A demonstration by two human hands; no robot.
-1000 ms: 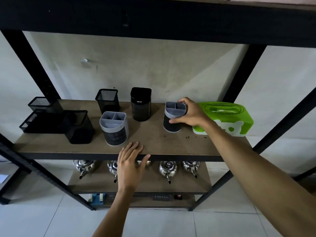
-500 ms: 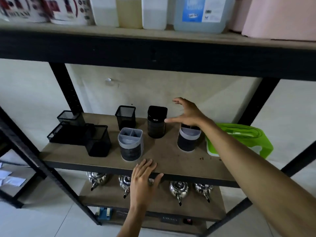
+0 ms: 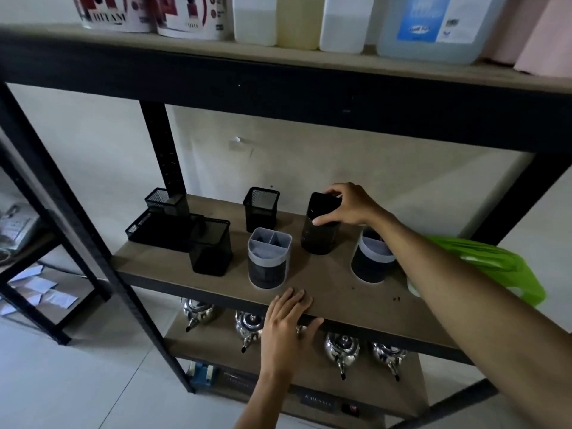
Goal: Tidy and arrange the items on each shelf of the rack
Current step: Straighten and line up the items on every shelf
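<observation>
On the wooden middle shelf (image 3: 328, 283) stands a tall black container (image 3: 318, 233). My right hand (image 3: 346, 205) grips its top rim from the right. A grey divided holder (image 3: 268, 258) stands in front left of it, and a second grey holder (image 3: 370, 261) stands to the right, partly hidden by my right forearm. Black mesh pen cups (image 3: 261, 209) (image 3: 211, 246) and a mesh desk organiser (image 3: 161, 221) fill the left end. My left hand (image 3: 286, 323) rests flat on the shelf's front edge, fingers straight.
A green tissue box (image 3: 495, 264) lies at the shelf's right end. Several steel kettles (image 3: 342, 348) stand on the shelf below. Bottles and tubs (image 3: 427, 23) line the upper shelf. Black uprights (image 3: 161, 150) frame the rack. Papers (image 3: 40, 289) lie on the floor at left.
My right hand left the right grey holder, moved left and now grips the tall black container. The view rose, showing the upper shelf. My left hand stayed on the shelf edge.
</observation>
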